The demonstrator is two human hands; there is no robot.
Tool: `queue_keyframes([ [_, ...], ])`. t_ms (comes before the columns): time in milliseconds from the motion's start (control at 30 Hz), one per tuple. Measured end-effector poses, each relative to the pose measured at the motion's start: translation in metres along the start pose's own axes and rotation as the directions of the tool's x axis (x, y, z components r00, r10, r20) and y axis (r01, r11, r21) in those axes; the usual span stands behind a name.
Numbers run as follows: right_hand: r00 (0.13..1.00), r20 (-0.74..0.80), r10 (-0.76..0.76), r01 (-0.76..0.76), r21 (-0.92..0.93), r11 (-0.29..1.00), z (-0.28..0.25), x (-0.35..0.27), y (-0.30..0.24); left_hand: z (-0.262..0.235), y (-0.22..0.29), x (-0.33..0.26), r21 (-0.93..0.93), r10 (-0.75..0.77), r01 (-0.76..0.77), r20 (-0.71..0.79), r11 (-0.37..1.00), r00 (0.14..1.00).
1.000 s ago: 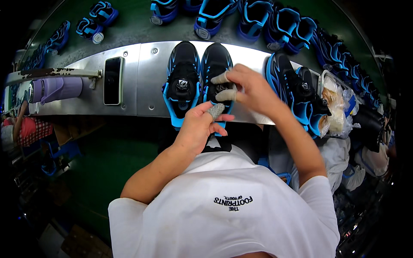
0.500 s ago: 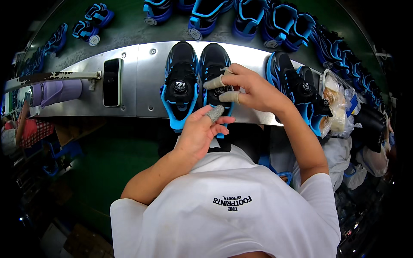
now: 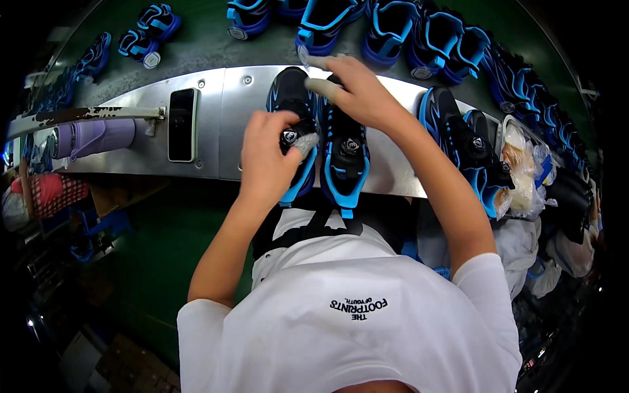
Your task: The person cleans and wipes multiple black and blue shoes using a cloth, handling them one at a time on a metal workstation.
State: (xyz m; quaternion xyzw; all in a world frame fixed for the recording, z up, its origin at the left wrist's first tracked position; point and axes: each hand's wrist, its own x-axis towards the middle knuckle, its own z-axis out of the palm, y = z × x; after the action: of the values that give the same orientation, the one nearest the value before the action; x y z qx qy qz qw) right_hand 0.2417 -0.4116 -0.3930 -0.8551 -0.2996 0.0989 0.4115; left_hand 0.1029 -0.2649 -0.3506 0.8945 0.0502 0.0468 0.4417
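Note:
Two black and blue sneakers with dial closures stand side by side on the metal ledge, toes pointing away from me. My left hand is closed around the left sneaker, its grey-wrapped thumb beside the dial and the other fingers over the shoe's left side. Above the toe of the right sneaker is my right hand, its covered fingers stretched leftward and apart. They hold nothing that I can see; whether they touch a toe I cannot tell. The hand hides the right toe.
On the ledge lie a phone and a purple bottle at left, near a worn metal bar. More sneakers and a tray of plastic-bagged items are at right. Several sneakers line the green surface beyond.
My left hand has moved from the right sneaker's heel up onto the left sneaker. My right hand has left the right sneaker's dial and moved farther out, over the toes. The view has shifted slightly.

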Motion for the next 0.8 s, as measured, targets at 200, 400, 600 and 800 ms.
queue_keyframes([
  [200, 0.976, 0.206, -0.076, 0.083, -0.026, 0.996, 0.061, 0.048, 0.018, -0.017, 0.0, 0.004, -0.111, 0.04, -0.022, 0.168, 0.994, 0.985],
  [400, 0.972, 0.226, -0.062, 0.073, -0.04, 0.997, 0.072, 0.058, 0.022, -0.026, -0.014, 0.012, -0.292, 0.057, 0.05, 0.347, 0.955, 0.936],
  [600, 0.981, 0.172, -0.084, 0.09, -0.023, 0.996, 0.074, 0.059, 0.028, -0.019, -0.005, 0.007, 0.004, 0.051, -0.053, 0.185, 0.999, 0.981],
  [800, 0.98, 0.153, -0.128, 0.125, 0.028, 0.992, 0.07, 0.059, 0.028, -0.033, -0.019, 0.014, -0.338, 0.086, 0.069, 0.422, 0.939, 0.903],
])
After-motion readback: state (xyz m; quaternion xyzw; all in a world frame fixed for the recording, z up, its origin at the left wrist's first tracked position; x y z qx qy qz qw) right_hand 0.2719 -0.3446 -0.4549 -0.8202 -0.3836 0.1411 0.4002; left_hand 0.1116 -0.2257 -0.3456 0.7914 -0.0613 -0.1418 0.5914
